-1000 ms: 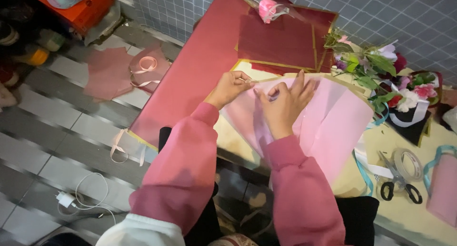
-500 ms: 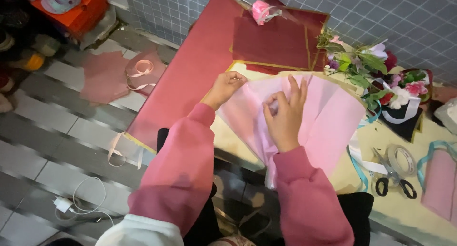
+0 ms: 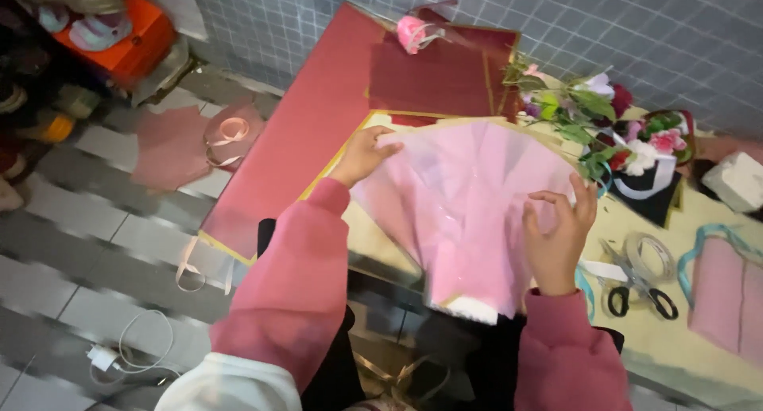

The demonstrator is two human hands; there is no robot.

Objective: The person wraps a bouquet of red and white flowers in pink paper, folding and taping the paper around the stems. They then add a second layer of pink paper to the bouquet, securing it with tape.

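A sheet of pale pink translucent wrapping paper (image 3: 469, 204) lies spread over the cream table (image 3: 652, 331). My left hand (image 3: 364, 155) holds its upper left corner. My right hand (image 3: 556, 236) grips its right edge, fingers curled over the paper. Both arms wear pink sleeves. Beyond the paper lies a bunch of flowers (image 3: 572, 109) with green leaves and pink, purple and white blooms.
Dark red paper sheets (image 3: 318, 117) cover the table's left part. A pink ribbon roll (image 3: 413, 31) sits at the back. Scissors (image 3: 640, 288) and a clear tape roll (image 3: 653, 254) lie at right, beside a pink bag (image 3: 727, 296). A white cable (image 3: 131, 343) lies on the tiled floor.
My right hand has moved from the paper's middle out to its right edge. The folded paper has been spread open into a wide sheet. My left hand stays at the upper left corner.
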